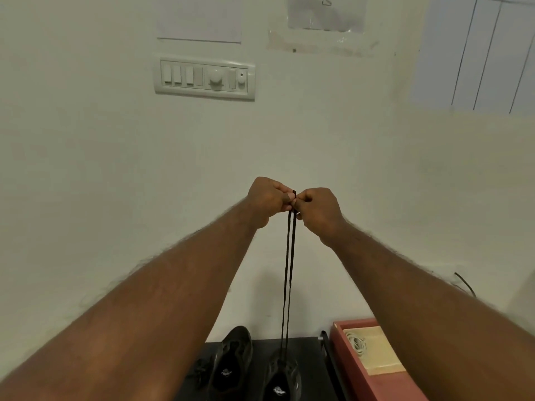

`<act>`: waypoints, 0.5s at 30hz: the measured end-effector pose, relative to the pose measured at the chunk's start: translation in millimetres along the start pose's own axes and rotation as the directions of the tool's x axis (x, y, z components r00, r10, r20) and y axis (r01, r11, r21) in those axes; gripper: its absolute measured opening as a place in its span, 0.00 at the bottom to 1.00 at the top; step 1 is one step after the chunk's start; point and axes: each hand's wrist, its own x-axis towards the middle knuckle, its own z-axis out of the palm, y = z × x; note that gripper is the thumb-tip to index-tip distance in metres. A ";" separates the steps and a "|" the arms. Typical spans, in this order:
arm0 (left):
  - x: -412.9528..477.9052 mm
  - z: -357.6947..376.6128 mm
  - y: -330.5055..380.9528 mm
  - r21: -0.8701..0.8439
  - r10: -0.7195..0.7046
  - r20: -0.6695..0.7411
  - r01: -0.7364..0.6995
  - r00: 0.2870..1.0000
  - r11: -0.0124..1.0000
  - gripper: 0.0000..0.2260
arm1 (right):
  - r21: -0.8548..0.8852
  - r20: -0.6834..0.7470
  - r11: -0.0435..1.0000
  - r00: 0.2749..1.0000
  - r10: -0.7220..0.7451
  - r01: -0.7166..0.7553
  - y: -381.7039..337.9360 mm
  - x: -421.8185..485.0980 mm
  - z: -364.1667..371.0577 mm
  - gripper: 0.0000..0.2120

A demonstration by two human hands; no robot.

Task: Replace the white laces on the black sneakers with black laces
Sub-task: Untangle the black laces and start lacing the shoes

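Black table (307,350), 2 black sneakers (230,364), dark lace tangle (199,371)

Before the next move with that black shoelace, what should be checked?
1. Left hand and right hand both pinch the thin black shoelace: ok.
2. Lace tips level: cannot tell, fingers hide them.
3. Both strands run down to the black sneaker nearer the red box: ok.
4. Coiled white laces lie in that box, off the shoes: ok.
5. Other black sneaker laced: cannot tell.
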 end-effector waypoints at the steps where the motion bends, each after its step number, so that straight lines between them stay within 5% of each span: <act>1: 0.0 -0.7 -0.5 0.008 0.005 -0.003 -0.005 1.000 1.000 0.03 | 0.002 0.003 1.000 1.000 0.003 -0.003 -0.6 -0.2 0.9 0.13; 15: 7.7 -2.2 17.5 -0.030 -0.027 -0.050 0.025 0.998 0.999 0.06 | 0.036 -0.005 0.998 0.999 0.044 -0.044 -20.7 12.8 -7.1 0.09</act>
